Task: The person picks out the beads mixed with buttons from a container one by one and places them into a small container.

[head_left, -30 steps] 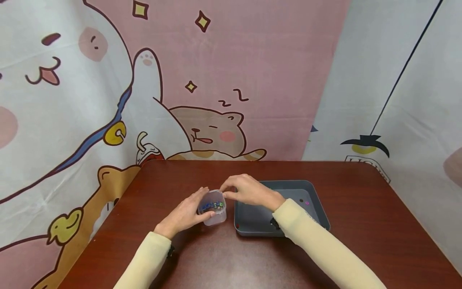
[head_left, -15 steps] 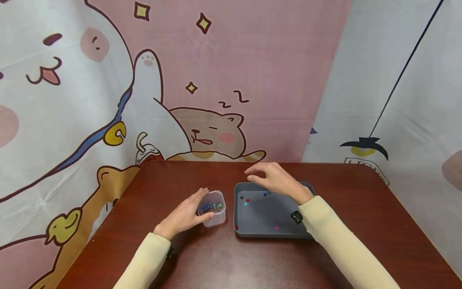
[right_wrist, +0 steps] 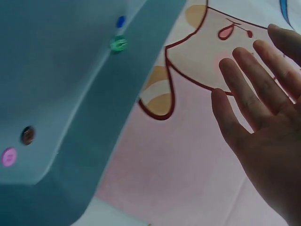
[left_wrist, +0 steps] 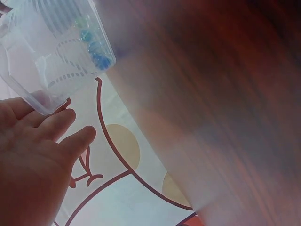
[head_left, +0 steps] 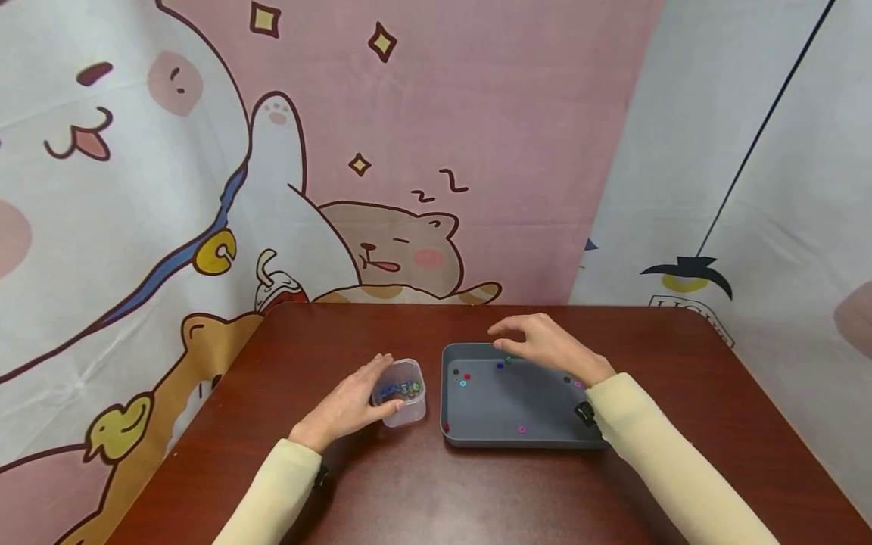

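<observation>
My left hand (head_left: pixel 350 405) holds a small clear plastic box (head_left: pixel 410 413) on the table, thumb at its near side and fingers along the far side. Inside it lie several blue and green buttons (left_wrist: pixel 99 61). My right hand (head_left: pixel 545 344) is raised over the back of a grey tray (head_left: pixel 487 416), fingers loosely extended and holding nothing. Scattered in the tray are a green button (right_wrist: pixel 119 44), a blue one, a brown button (right_wrist: pixel 27 135) and a pink button (right_wrist: pixel 9 157). A red button (head_left: pixel 467 376) and a light blue button (head_left: pixel 463 384) lie toward its left side.
The brown wooden table (head_left: pixel 381 492) carries the box at the tray's left. Behind the table hangs a cartoon-printed cloth (head_left: pixel 531 151). The tray has raised walls all round.
My right hand has moved away from the box's rim, rightward to above the tray's back, uncovering buttons on the tray's left. My left hand stays at the box.
</observation>
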Demonstrator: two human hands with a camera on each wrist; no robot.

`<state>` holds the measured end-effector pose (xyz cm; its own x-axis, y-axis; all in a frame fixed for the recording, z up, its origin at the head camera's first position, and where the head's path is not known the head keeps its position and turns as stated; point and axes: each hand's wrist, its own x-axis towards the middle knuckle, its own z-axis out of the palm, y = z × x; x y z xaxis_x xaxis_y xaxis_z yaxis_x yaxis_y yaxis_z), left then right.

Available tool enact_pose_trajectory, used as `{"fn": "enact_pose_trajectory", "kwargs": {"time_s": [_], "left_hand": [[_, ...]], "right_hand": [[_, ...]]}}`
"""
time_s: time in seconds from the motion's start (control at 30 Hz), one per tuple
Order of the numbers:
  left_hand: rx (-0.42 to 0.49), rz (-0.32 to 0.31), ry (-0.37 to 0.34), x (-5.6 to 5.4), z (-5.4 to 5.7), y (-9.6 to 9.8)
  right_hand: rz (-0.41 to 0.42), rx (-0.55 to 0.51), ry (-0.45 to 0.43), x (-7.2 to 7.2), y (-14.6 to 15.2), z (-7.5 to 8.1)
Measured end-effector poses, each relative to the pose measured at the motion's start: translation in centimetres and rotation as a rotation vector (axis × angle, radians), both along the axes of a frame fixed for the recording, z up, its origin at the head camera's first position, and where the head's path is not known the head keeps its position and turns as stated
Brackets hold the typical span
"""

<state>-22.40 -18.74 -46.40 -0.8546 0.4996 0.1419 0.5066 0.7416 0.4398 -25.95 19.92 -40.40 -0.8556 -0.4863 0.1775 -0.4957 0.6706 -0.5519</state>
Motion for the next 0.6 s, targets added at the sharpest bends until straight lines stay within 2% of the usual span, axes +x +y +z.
{"fn": "enact_pose_trajectory", "kwargs": {"time_s": [0.3,0.6], "left_hand": [[-0.004,0.006,-0.012,0.1,0.0,0.0],[-0.001,0.005,-0.019,0.1,0.1,0.0]], "right_hand": [[0.045,0.064,-0.085,-0.4,1.1,-2.0],[0.058,0.112,-0.124,-0.8,1.7,-3.9]]}}
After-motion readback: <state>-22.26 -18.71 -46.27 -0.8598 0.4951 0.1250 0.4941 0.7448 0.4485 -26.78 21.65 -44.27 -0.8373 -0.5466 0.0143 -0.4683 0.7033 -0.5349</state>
